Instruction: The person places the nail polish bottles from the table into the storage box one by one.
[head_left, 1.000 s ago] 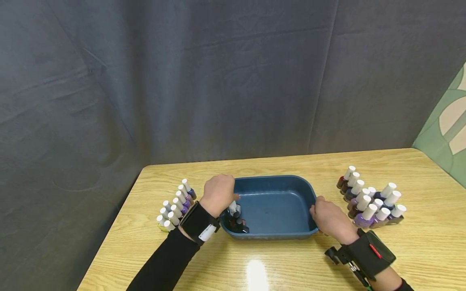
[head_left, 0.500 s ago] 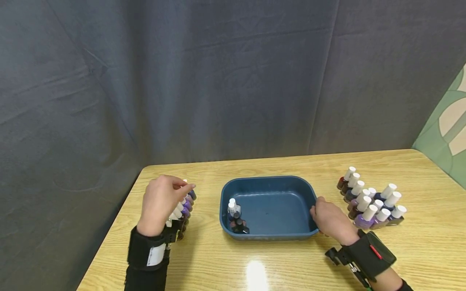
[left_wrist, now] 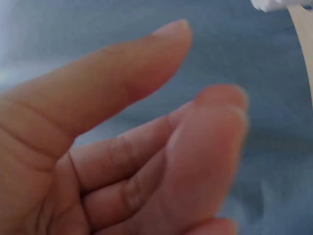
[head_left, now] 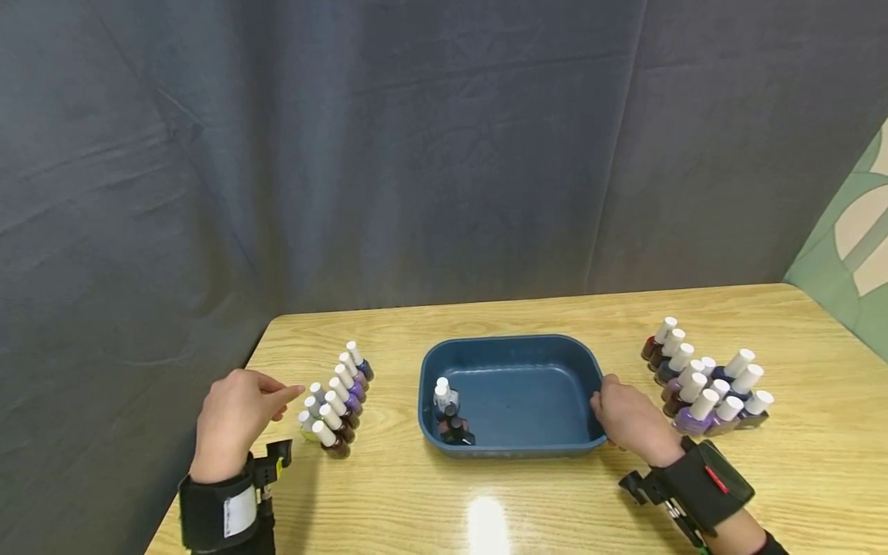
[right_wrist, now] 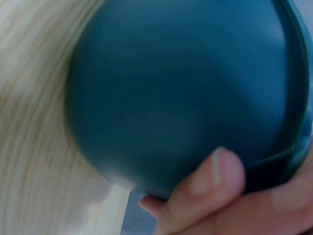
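My left hand [head_left: 239, 416] hovers at the left side of the table, just left of a slanted double row of nail polish bottles [head_left: 338, 390] with white caps. In the left wrist view its thumb [left_wrist: 112, 73] and fingers stand apart with nothing between them. My right hand [head_left: 633, 416] grips the right end of a blue plastic bin [head_left: 509, 451]; the right wrist view shows the thumb pressed on the bin's outer wall [right_wrist: 181, 88]. Inside the bin, at its left end, stand a few nail polish bottles [head_left: 451, 412], some white-capped and some black-capped.
A second cluster of white-capped nail polish bottles [head_left: 708, 385] stands on the wooden table [head_left: 555, 509], right of the bin. Behind the table hangs a dark grey curtain [head_left: 444, 154]. A green patterned cloth [head_left: 849, 239] shows at the far right.
My left hand has left the bin's left end and swung left, over the left bottle rows and past them. The bottles in the bin are now uncovered. My right hand keeps its grip.
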Tool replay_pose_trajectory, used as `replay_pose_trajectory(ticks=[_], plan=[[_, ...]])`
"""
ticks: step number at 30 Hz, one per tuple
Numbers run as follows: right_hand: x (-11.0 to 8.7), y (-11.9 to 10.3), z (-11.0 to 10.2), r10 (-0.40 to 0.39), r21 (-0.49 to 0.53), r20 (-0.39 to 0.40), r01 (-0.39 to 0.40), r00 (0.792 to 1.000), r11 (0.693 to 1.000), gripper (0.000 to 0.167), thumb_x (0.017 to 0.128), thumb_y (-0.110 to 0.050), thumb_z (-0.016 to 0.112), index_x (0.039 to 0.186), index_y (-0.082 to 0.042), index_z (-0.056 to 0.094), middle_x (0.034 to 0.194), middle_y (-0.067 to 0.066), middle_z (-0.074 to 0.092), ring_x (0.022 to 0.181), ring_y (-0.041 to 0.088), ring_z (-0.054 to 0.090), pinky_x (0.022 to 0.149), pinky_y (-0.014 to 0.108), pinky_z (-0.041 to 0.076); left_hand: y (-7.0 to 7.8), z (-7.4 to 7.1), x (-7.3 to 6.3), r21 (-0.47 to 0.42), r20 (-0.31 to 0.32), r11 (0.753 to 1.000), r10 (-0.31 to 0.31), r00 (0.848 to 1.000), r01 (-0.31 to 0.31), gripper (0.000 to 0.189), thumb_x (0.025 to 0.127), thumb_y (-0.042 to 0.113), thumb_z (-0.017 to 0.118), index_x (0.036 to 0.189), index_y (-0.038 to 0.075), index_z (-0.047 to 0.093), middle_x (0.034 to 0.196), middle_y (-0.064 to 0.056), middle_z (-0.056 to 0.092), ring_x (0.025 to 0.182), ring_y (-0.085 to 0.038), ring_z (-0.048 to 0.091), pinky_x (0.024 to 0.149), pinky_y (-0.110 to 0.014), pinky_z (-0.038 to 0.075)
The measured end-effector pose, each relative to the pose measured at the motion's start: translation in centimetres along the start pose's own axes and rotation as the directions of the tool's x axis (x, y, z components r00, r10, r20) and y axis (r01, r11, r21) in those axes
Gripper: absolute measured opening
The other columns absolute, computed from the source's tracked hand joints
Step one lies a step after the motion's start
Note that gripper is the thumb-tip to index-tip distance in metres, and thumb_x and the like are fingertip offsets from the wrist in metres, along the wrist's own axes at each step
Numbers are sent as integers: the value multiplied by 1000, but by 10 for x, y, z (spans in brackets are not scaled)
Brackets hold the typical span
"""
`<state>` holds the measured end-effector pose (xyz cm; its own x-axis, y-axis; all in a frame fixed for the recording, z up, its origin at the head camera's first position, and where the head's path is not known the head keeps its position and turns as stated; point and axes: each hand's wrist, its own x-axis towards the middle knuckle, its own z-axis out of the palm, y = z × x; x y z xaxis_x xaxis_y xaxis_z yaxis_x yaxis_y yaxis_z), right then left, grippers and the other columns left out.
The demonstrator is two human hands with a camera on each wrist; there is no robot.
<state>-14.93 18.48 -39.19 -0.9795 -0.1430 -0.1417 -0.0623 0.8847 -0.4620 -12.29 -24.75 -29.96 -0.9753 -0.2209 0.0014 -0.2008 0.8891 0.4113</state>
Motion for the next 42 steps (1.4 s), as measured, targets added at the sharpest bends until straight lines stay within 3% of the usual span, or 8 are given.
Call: replay_pose_trajectory(ticks=[10,21,31,42], plan=[[2,-2,0,-2,-13,4,2,1000,1000,25,95,-11,36,98,13,42,56,7,49,42,16,47,46,29,33,-12,13,9,76,123,994,-87,989,78,33,77,29,69,50,12,60,49,0,54,46,-14,39,44,-28,29],[3,-4,-1,19,1,34,-19,999,1000,30,95,-12,35,105,16,38,54,7,50,42,16,47,47,28,33,-18,30,22,116,216,993,-34,976,9,36,74,29,70,48,7,58,46,2,50,45,-12,38,45,-26,30],[3,-4,-2,18,0,39,-18,999,1000,31,96,-12,35,106,17,37,54,6,50,42,16,46,47,28,32,-19,32,26,114,228,993,-69,971,44,30,72,26,69,52,7,59,50,-1,58,51,-17,50,47,-30,34],[0,-1,-2,26,4,28,-26,999,1000,29,95,-11,36,104,16,40,57,7,49,44,16,47,47,28,34,-21,31,24,115,229,992,-76,970,51,23,69,16,67,50,6,60,48,0,55,48,-15,47,45,-28,34]])
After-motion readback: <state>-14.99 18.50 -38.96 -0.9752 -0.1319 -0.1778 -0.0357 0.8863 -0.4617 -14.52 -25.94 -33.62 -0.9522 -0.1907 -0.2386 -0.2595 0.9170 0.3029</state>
